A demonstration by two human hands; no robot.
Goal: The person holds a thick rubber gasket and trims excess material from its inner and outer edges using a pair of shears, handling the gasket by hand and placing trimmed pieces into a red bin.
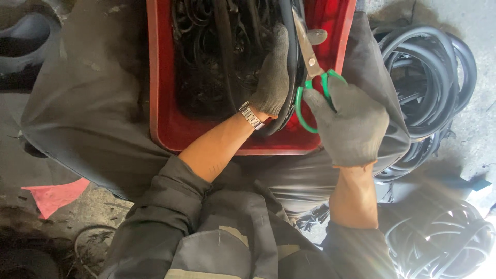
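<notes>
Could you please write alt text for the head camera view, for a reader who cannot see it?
Seen from above, a person's gloved right hand works green-handled scissors on a black rubber strip that the gloved left hand holds over a red plastic crate of black rubber scraps on their lap. Coils of black rubber tubing lie on the floor to the right.

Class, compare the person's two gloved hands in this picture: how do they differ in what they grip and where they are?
The left hand reaches into the red crate and grips a black rubber strip; the right hand stays outside the crate, at its near right corner, and holds green-handled scissors. The left wrist carries a metal watch; the right wrist is bare. Both wear grey knitted gloves.
</notes>
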